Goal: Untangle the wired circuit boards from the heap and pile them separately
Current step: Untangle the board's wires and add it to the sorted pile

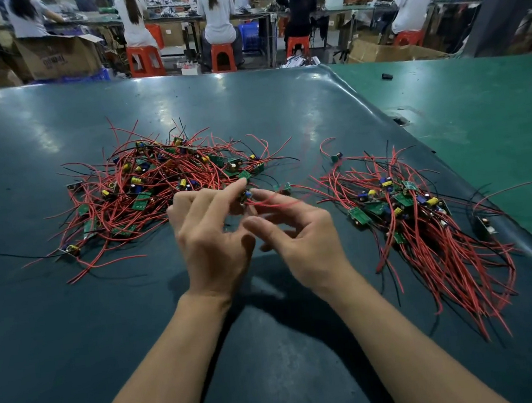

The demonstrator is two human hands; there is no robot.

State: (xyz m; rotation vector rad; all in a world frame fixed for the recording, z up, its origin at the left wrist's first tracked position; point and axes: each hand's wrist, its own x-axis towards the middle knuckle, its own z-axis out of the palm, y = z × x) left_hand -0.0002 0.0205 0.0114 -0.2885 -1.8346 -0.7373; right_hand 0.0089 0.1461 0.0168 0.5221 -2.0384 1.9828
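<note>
Head view is showing a dark mat (73, 322) covering most of the table, with a lighter green mat (498, 128) lying to the far right. On the left, the heap (157, 187) of boards and red wires is sitting tangled and spread wide. On the right, the sorted pile (426, 226) is lying with its wires running mostly one way, toward the near edge. Between them, both hands are working at the heap's near-right edge.

The left hand (209, 241) is pinching a small board (245, 197) between thumb and fingers, its forefinger pointing far toward the heap. The right hand (299, 240) is reaching in beside it with fingers loosely curled; its fingertips seem to be touching a red wire (275, 204) trailing right from that board, though whether they are gripping it I cannot tell.

To do this step well, the left hand should be holding the board by its edges, not its parts, while the right is running along the wire toward its free end, easing it out of any loops. Pulling slowly and low is likely safest; a sharp tug may be dragging neighbours along or straining the solder joint. Another board (284, 188) is lying just right of the hands, so the wire should be lifting clear of it before the piece is travelling to the pile, wires laid in line with the others.
</note>
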